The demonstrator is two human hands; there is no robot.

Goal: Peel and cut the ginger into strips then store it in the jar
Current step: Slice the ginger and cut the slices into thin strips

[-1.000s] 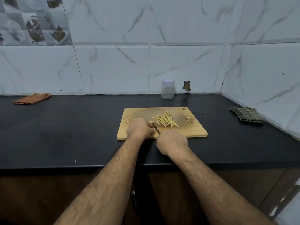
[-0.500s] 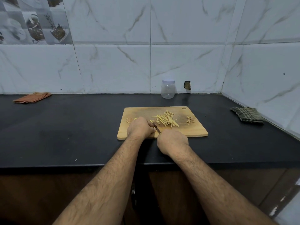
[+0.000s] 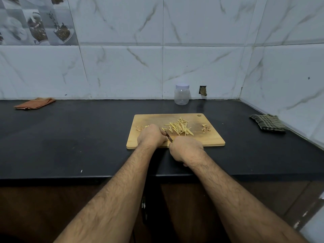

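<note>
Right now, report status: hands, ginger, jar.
Right hand grips knife; left hand curled beside blade, holding hidden. Ginger strips piled on cutting board. Jar lidded, empty, behind board. Nothing blocking.

A wooden board (image 3: 206, 137) lies on the black table (image 3: 70, 137), and a pile of yellow ginger strips (image 3: 179, 128) sits on it, with small peel bits (image 3: 206, 128) near its right side. The left hand (image 3: 151, 135) is curled on the board beside the right hand (image 3: 185, 148), which grips a knife (image 3: 168, 136); the blade pokes out between them. A jar (image 3: 181, 94) with its lid on stands by the wall, an orange cloth (image 3: 34, 103) lies far left and a green cloth (image 3: 267, 123) far right.
</note>
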